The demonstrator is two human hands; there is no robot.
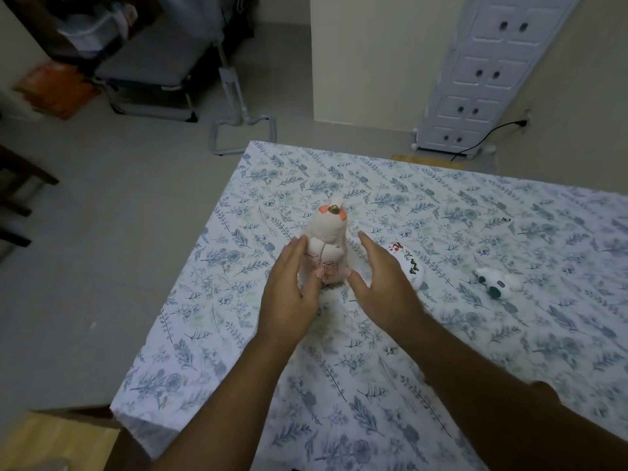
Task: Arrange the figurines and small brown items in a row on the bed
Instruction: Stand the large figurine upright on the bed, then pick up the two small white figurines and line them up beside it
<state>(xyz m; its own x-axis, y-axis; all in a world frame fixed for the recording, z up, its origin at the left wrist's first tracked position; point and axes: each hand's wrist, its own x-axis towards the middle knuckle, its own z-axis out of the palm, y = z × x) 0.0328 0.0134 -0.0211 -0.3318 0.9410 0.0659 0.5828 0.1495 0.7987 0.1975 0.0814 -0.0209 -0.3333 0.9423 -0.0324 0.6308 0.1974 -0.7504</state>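
A pale pink figurine with orange ear tips stands upright on the floral bed sheet. My left hand lies flat against its left side, thumb touching its base. My right hand is open just to its right, fingers apart, not clearly touching it. A white figurine with red and green marks lies on its side behind my right hand, partly hidden. Further right lies a small white figurine with dark green parts. No brown items are visible.
The bed's left edge and far corner drop to a grey floor. A white metal stand sits beyond the corner, a white cabinet at the back right, and a cardboard box at the lower left.
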